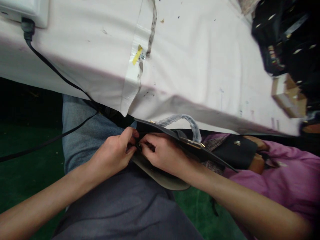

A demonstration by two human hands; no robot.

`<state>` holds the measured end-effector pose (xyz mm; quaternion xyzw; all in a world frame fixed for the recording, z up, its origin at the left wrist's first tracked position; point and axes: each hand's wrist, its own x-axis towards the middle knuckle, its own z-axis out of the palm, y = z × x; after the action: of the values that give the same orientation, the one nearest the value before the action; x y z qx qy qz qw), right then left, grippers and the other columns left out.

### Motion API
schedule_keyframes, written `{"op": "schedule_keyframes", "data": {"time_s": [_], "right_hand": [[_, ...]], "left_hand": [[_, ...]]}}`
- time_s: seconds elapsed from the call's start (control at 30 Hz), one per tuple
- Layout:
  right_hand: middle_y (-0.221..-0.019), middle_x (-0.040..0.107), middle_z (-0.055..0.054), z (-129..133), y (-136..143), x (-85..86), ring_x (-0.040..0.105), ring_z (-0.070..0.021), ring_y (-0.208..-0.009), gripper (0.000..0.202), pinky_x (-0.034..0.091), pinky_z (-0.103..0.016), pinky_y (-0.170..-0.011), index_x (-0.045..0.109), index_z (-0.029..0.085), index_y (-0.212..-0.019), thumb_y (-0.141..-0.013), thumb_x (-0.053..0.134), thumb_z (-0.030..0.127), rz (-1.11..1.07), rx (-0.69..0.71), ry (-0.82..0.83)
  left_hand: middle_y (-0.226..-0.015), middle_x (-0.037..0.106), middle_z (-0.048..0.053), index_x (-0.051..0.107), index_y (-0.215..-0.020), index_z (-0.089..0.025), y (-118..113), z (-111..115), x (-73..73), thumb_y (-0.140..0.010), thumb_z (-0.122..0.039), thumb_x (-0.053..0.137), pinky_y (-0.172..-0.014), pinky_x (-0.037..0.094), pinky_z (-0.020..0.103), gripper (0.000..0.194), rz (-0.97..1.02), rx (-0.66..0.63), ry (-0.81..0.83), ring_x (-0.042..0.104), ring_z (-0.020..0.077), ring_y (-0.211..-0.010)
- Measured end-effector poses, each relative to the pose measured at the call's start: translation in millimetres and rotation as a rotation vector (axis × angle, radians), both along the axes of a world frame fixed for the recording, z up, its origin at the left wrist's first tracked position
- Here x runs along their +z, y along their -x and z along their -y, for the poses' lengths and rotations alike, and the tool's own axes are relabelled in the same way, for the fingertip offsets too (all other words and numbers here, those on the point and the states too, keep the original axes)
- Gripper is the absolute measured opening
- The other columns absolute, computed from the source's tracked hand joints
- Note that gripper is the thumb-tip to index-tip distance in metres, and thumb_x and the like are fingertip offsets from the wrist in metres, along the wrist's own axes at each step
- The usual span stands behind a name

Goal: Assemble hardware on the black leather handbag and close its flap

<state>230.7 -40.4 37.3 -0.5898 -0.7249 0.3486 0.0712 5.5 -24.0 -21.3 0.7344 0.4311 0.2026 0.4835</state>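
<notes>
I saw left hand point(113, 153) and right hand point(160, 153), fingers pinched together on the bag point(172, 181), just below the table point(190, 66) edge, on the lap

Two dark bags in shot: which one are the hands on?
The dark handbag on the lap, with the plastic-wrapped handle. Left hand and right hand pinch it; the black bag lies beside, untouched.

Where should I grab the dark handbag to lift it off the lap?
Probably the wrapped handle on the handbag: it arches clear above the top edge, so come from above. Both the left hand and right hand pinch the bag's near edge.
</notes>
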Motion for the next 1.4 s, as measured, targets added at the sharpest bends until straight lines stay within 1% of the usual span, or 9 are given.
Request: {"op": "schedule_keyframes", "data": {"time_s": [0.2,0.27,0.33,0.43,0.67,0.87,1.07,1.23,1.4], "right_hand": [[-0.097,0.080,0.000,-5,1,3.4,0.075,-0.0192,-0.091,0.018,0.051,-0.030,-0.084,0.083,0.022,-0.101,-0.101,0.072,0.008,-0.054,-0.031,0.030],[-0.094,0.079,0.000,-6,1,4.7,0.075,-0.0189,-0.089,0.018,0.050,-0.030,-0.082,0.083,0.022,-0.099,-0.099,0.072,0.007,-0.038,-0.047,0.038],[-0.091,0.079,0.000,-5,2,5.7,0.074,-0.0191,-0.085,0.016,0.049,-0.031,-0.078,0.082,0.021,-0.097,-0.099,0.072,0.008,0.017,-0.068,0.032],[-0.090,0.079,-0.002,-4,4,6.5,0.075,-0.0204,-0.084,0.015,0.048,-0.032,-0.078,0.081,0.021,-0.096,-0.101,0.070,0.011,0.083,-0.058,-0.012],[-0.090,0.082,-0.004,-9,11,6.6,0.076,-0.0211,-0.083,0.016,0.049,-0.032,-0.078,0.083,0.021,-0.094,-0.099,0.072,0.011,0.115,-0.041,0.020],[-0.088,0.082,-0.005,-7,13,4.2,0.074,-0.0212,-0.079,0.014,0.049,-0.032,-0.075,0.081,0.021,-0.091,-0.098,0.073,0.012,0.147,-0.023,-0.048],[-0.085,0.079,-0.005,-4,14,3.7,0.073,-0.0215,-0.076,0.012,0.046,-0.032,-0.071,0.079,0.020,-0.088,-0.097,0.073,0.015,0.196,-0.030,-0.070],[-0.081,0.076,-0.004,-3,15,2.9,0.071,-0.0199,-0.073,0.015,0.046,-0.031,-0.070,0.074,0.020,-0.084,-0.097,0.073,0.014,0.172,-0.055,-0.080],[-0.084,0.076,-0.004,1,14,3.3,0.071,-0.0216,-0.077,0.013,0.046,-0.033,-0.073,0.073,0.022,-0.086,-0.097,0.073,0.016,0.191,0.010,-0.107]], "left_hand": [[-0.112,0.080,-0.006,0.053,-0.129,-0.031,0,0,-0.1,-0.098,-0.008,0.070,-0.081,0.060,0.030,0.042,0.009,-0.012,0.006,0.082,0.0216,-0.101],[-0.112,0.080,-0.006,0.054,-0.129,-0.031,1,-1,-0.1,-0.099,-0.008,0.070,-0.082,0.060,0.029,0.042,0.010,-0.008,0.008,0.082,0.0210,-0.102],[-0.112,0.080,-0.006,0.054,-0.129,-0.032,1,-1,-0.6,-0.099,-0.009,0.071,-0.082,0.060,0.029,0.042,0.006,-0.001,0.009,0.082,0.0205,-0.102],[-0.112,0.080,-0.006,0.054,-0.130,-0.032,1,-2,-2.6,-0.098,-0.009,0.071,-0.082,0.060,0.030,0.042,0.007,0.000,0.012,0.082,0.0206,-0.102],[-0.113,0.081,-0.003,0.055,-0.132,-0.030,5,-3,-4.7,-0.099,-0.009,0.068,-0.081,0.062,0.033,0.041,-0.006,-0.023,0.021,0.083,0.0239,-0.101],[-0.113,0.081,0.000,0.055,-0.132,-0.029,4,-3,-5.5,-0.097,-0.009,0.066,-0.082,0.064,0.036,0.041,-0.009,-0.032,0.021,0.083,0.0269,-0.101],[-0.110,0.078,0.000,0.054,-0.131,-0.027,3,-5,-4.3,-0.098,-0.007,0.064,-0.079,0.063,0.034,0.040,0.020,-0.042,0.022,0.082,0.0248,-0.097],[-0.110,0.076,0.001,0.053,-0.132,-0.026,4,-8,-3.9,-0.098,-0.005,0.063,-0.080,0.062,0.034,0.041,0.050,-0.055,0.008,0.082,0.0247,-0.099],[-0.106,0.077,0.001,0.054,-0.131,-0.025,4,-7,-5.0,-0.097,-0.005,0.063,-0.076,0.060,0.034,0.041,0.047,-0.068,0.001,0.082,0.0255,-0.094]]}}
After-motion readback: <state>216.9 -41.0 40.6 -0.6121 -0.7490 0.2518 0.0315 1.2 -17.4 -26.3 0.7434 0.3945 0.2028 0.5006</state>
